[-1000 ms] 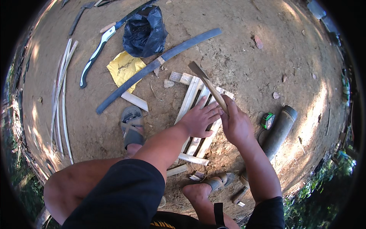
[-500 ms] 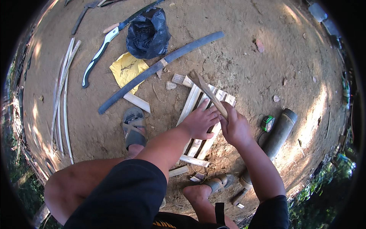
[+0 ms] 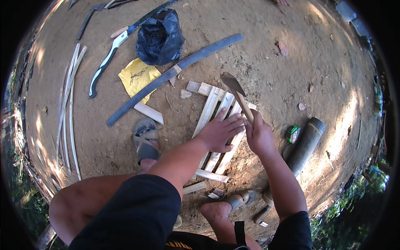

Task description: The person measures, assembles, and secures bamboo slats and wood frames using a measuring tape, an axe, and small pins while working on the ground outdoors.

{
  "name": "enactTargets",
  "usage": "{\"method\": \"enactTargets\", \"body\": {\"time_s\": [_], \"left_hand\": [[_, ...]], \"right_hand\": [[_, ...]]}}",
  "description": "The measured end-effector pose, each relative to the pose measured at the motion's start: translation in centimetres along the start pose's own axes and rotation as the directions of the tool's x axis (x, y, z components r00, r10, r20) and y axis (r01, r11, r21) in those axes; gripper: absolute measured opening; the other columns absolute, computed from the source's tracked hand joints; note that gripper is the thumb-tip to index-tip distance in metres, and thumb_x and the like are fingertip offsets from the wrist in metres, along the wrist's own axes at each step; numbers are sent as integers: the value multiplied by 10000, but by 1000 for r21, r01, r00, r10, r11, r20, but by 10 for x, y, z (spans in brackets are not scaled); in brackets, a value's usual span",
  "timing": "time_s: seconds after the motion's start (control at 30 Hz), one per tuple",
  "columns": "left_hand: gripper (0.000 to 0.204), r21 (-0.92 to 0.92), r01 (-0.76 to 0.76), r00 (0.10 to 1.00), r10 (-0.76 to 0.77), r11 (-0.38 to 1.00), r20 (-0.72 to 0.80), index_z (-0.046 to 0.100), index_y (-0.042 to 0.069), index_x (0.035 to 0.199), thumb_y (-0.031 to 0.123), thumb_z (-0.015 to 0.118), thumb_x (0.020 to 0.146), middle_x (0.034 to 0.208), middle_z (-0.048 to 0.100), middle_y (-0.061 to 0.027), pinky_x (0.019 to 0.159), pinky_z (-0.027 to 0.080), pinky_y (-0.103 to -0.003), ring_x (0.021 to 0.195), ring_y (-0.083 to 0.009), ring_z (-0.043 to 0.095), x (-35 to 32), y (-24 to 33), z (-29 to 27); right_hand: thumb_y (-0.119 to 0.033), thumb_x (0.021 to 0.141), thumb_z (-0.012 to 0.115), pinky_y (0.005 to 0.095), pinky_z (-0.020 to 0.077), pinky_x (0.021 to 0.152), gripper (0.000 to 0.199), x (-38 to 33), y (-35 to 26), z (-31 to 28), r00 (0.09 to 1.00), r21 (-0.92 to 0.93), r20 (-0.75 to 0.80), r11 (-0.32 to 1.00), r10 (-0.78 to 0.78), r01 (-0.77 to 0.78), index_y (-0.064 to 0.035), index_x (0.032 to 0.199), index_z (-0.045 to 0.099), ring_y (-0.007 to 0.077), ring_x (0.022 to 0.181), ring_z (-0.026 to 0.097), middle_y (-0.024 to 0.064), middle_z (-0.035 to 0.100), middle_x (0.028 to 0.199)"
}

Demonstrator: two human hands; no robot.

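A small frame of pale wooden slats (image 3: 207, 109) lies on the ground between my feet, its slats side by side across end pieces. My left hand (image 3: 220, 132) rests flat on the slats with its fingers spread. Closed round a wooden handle, my right hand (image 3: 259, 134) holds a tool with a dark, flat metal head (image 3: 233, 84) above the far right part of the frame. Whether it is a hatchet or a hammer I cannot tell. The right hand's knuckles are close to my left fingertips. Short wood offcuts (image 3: 186, 94) lie beside the frame's far left corner.
Left and ahead lie a long dark curved strip (image 3: 200, 56), a yellow bag (image 3: 135, 79), a black plastic bag (image 3: 160, 39), a folding saw (image 3: 109, 58) and thin strips (image 3: 66, 104). A green tape measure (image 3: 293, 134) and a dark cylinder (image 3: 306, 146) lie right.
My right hand has shifted slightly right, and the tool's head has swung right and tipped more upright. My left hand stays on the slats. Something like fingers or toes now shows at the top edge.
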State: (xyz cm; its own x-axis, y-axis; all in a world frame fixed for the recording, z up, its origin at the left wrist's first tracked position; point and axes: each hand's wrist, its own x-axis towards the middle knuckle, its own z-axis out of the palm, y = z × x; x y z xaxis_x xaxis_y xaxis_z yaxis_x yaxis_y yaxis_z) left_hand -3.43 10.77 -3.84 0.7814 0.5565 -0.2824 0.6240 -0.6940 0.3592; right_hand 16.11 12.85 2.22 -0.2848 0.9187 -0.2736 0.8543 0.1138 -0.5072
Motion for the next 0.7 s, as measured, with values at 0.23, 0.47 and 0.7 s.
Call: {"method": "enactTargets", "body": {"time_s": [0.23,0.47,0.7], "left_hand": [[801,30,14,999,-13,999,-33,306,167,1620,615,446,970,1687,300,-49,1270,-8,-622,1600,-239,126,-3,-1,5],[817,19,47,996,-49,999,73,228,211,1653,641,435,989,1740,126,-9,1277,-20,-601,1610,-216,44,-6,5,-4],[803,-106,173,983,-179,979,-48,210,159,1652,472,555,998,1732,80,-125,1290,7,-561,1605,-291,32,-16,4,-11]], "right_hand": [[-289,1025,571,566,566,773,308,-1,-10,1,976,-96,161,986,150,-136,-99,1262,517,465,872,710,246,713,974],[-291,1041,546,577,537,810,389,-36,6,1,955,-33,100,961,278,-276,-105,1378,485,486,894,691,252,717,1001],[-107,929,629,522,534,919,602,-187,48,54,776,41,-353,837,523,-545,-68,1489,412,444,1139,609,233,583,1247]]}}
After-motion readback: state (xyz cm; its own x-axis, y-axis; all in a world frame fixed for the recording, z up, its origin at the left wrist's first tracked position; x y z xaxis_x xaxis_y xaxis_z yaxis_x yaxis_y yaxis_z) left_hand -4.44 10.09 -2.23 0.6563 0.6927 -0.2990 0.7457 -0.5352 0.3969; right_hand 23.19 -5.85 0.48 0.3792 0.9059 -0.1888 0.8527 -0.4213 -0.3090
